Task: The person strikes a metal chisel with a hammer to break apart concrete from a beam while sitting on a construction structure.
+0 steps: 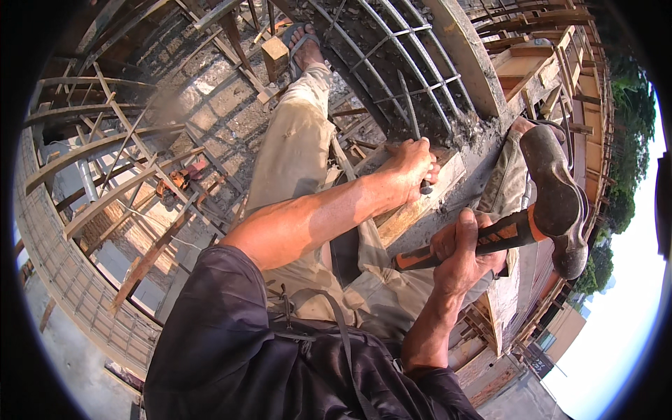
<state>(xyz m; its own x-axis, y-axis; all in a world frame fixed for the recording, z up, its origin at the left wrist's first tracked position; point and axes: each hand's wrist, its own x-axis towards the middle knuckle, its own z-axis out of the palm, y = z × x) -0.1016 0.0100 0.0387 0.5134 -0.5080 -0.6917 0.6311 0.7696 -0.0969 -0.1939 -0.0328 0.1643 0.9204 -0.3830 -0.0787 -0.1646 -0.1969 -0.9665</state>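
Observation:
My left hand (411, 166) is wrapped round a long steel chisel (409, 108). The chisel's slim end points away from me, toward the rebar (395, 59) and rough concrete, while its blunt butt sticks out below my fist. I cannot tell whether the tip touches anything. In my right hand (460, 253) is a hammer (553, 183), gripped by its black and orange handle. The dark, heavy head is raised to the right, apart from the chisel. Below my left hand lies a wooden board (423, 203) beside the grey concrete edge.
A concrete wall edge (465, 52) runs alongside the rebar. My sandalled foot (306, 49) rests near a wooden block (275, 52). On the left, timber props (133, 133) cross over a lower level, where an orange object (175, 180) lies. Wooden formwork (521, 66) stands at the right.

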